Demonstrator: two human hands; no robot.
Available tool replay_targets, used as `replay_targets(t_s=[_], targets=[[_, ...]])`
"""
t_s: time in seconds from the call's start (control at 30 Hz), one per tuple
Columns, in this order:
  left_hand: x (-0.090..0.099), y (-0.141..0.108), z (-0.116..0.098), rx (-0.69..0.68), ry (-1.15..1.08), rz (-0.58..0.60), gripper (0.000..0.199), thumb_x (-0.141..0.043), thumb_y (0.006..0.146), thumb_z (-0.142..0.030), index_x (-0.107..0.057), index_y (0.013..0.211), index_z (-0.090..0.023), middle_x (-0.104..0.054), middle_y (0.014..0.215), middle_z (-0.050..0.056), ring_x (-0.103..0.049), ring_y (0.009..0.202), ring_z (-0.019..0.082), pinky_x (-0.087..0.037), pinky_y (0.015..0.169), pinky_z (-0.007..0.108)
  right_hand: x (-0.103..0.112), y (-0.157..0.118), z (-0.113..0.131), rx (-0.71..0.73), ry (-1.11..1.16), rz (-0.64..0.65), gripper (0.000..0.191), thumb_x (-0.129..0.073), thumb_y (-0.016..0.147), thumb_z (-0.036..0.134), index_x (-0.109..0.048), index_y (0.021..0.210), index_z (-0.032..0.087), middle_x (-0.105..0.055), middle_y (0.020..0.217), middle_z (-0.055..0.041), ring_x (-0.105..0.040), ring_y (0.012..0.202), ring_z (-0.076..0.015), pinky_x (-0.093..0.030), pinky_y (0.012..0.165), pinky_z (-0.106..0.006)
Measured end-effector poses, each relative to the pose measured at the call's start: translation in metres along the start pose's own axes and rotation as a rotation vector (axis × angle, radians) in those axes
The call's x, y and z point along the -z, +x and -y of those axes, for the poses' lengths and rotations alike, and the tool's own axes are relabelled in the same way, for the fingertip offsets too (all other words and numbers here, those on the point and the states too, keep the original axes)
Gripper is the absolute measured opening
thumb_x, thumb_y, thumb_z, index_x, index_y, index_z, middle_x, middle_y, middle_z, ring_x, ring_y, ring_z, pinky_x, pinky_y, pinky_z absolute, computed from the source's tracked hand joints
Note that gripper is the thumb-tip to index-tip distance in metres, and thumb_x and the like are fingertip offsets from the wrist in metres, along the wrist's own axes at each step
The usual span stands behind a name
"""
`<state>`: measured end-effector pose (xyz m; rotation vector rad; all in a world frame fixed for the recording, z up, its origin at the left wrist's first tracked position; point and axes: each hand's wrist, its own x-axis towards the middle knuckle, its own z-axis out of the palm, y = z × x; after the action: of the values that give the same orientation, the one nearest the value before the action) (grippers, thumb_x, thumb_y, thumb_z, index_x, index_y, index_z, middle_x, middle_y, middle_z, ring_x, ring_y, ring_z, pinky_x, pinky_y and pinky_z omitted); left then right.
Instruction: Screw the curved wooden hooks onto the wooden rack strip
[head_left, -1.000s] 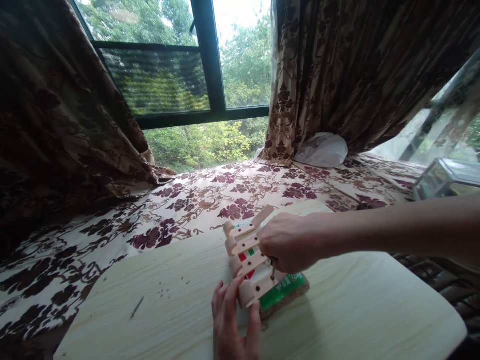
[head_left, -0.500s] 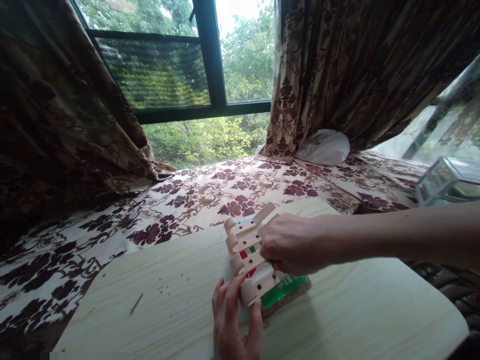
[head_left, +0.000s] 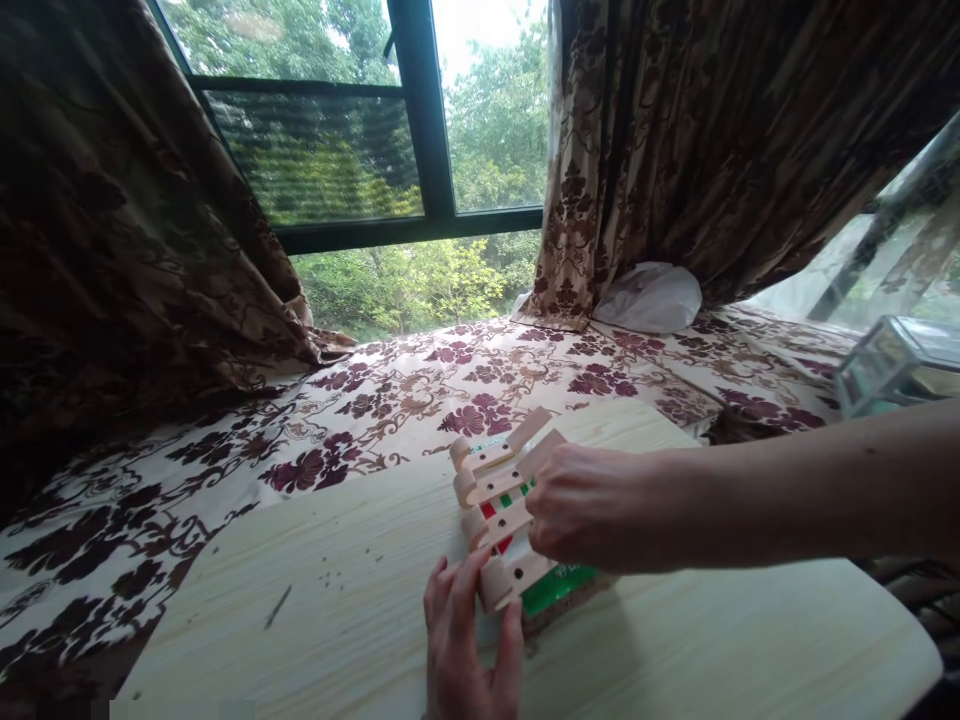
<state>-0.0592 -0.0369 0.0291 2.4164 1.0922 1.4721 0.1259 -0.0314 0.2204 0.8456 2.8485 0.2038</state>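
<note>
Several pale strips (head_left: 498, 484) with rounded left ends and small dark holes lie side by side over a green and red printed block (head_left: 559, 590). My left hand (head_left: 472, 640) grips the rounded end of the nearest strip between thumb and fingers. Over the right part of the strips is my right hand (head_left: 574, 505), its fingers curled into a fist. What those fingers hold, if anything, is hidden. Two strip ends stick up behind the right hand.
A pale wooden board (head_left: 337, 620) carries the block, a thin dark sliver (head_left: 278, 607) and small dark specks. Beyond it spreads a flowered cloth (head_left: 480, 375). A white bag (head_left: 651, 298) and a clear box (head_left: 896, 365) are at the back right.
My right hand has moved slightly right and down, now covering more of the nearest strip's right end. The left hand stays on its strip. The view has shifted slightly.
</note>
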Motion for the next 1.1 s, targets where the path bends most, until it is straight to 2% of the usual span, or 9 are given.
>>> replay_targets(t_s=[0.17,0.33,0.47,0.57,0.63,0.7,0.87,0.97,1.1], targets=[[0.001,0.0,-0.002,-0.005,0.002,0.017,0.048,-0.059,0.079,-0.015,-0.043,0.125,-0.016,-0.059,0.11,0.01,-0.048,0.112,0.024,-0.04,0.1,0.045,-0.001,0.008,-0.003,-0.217,0.064,0.202,0.015,-0.055,0.075,0.011,-0.063,0.063,0.014,-0.057,0.055,-0.0018,-0.031,0.043,-0.0098,-0.018,0.042,-0.027],[0.003,0.004,-0.004,-0.029,0.001,0.003,0.047,-0.057,0.08,-0.014,-0.043,0.125,-0.016,-0.06,0.109,0.01,-0.052,0.109,0.023,-0.04,0.1,0.045,0.003,0.005,-0.005,-0.436,0.124,0.216,0.016,-0.054,0.077,0.022,-0.067,0.07,0.015,-0.064,0.064,-0.0046,-0.039,0.047,-0.0111,-0.019,0.043,-0.026],[0.003,0.006,-0.006,-0.006,0.005,0.007,0.045,-0.057,0.08,-0.015,-0.044,0.123,-0.017,-0.06,0.111,0.01,-0.053,0.109,0.023,-0.041,0.099,0.046,0.01,-0.001,-0.005,-0.259,0.084,0.211,0.011,-0.055,0.076,0.013,-0.065,0.072,0.015,-0.064,0.067,-0.0034,-0.042,0.051,-0.0109,-0.02,0.044,-0.027],[0.004,0.006,-0.007,0.006,-0.001,0.007,0.044,-0.056,0.08,-0.015,-0.044,0.123,-0.017,-0.06,0.109,0.01,-0.054,0.109,0.023,-0.041,0.099,0.046,0.007,-0.003,-0.004,-0.106,0.047,0.068,0.016,-0.053,0.078,0.008,-0.062,0.066,0.015,-0.061,0.064,-0.0024,-0.042,0.052,-0.0112,-0.02,0.046,-0.029],[0.005,0.006,-0.007,0.0,-0.006,0.005,0.045,-0.056,0.08,-0.015,-0.044,0.123,-0.017,-0.061,0.107,0.009,-0.055,0.107,0.023,-0.042,0.099,0.046,0.002,-0.001,-0.003,-0.053,0.048,-0.011,0.019,-0.052,0.079,0.008,-0.062,0.064,0.015,-0.059,0.06,-0.0022,-0.041,0.052,-0.0114,-0.021,0.047,-0.029],[0.004,0.006,-0.007,-0.006,-0.012,0.002,0.046,-0.057,0.08,-0.015,-0.044,0.124,-0.018,-0.061,0.106,0.009,-0.055,0.107,0.023,-0.041,0.099,0.046,-0.002,0.002,-0.003,-0.068,0.064,0.014,0.019,-0.052,0.078,0.009,-0.063,0.063,0.014,-0.057,0.056,-0.0024,-0.041,0.05,-0.0113,-0.021,0.046,-0.029],[0.0,0.003,-0.007,0.045,-0.062,-0.022,0.045,-0.057,0.08,-0.018,-0.046,0.123,-0.019,-0.062,0.106,0.008,-0.055,0.109,0.023,-0.041,0.099,0.045,-0.004,0.006,-0.011,-0.373,0.155,0.156,0.016,-0.054,0.074,0.017,-0.068,0.067,0.014,-0.063,0.061,-0.0057,-0.043,0.049,-0.0116,-0.021,0.045,-0.027],[0.0,0.0,-0.005,0.121,-0.082,-0.043,0.041,-0.057,0.081,-0.02,-0.047,0.12,-0.02,-0.062,0.104,0.007,-0.054,0.109,0.023,-0.04,0.1,0.045,-0.012,-0.007,-0.02,-0.527,0.328,0.1,0.02,-0.054,0.075,0.024,-0.067,0.063,0.015,-0.059,0.055,-0.0031,-0.038,0.045,-0.0094,-0.023,0.045,-0.025],[0.001,-0.002,-0.005,0.143,-0.078,0.046,0.043,-0.059,0.079,-0.02,-0.046,0.12,-0.021,-0.063,0.102,0.005,-0.055,0.106,0.022,-0.042,0.099,0.041,-0.037,-0.038,-0.02,-0.689,0.622,-0.06,0.028,-0.052,0.082,0.032,-0.068,0.066,0.015,-0.056,0.053,0.0001,-0.038,0.046,-0.0079,-0.026,0.045,-0.023]])
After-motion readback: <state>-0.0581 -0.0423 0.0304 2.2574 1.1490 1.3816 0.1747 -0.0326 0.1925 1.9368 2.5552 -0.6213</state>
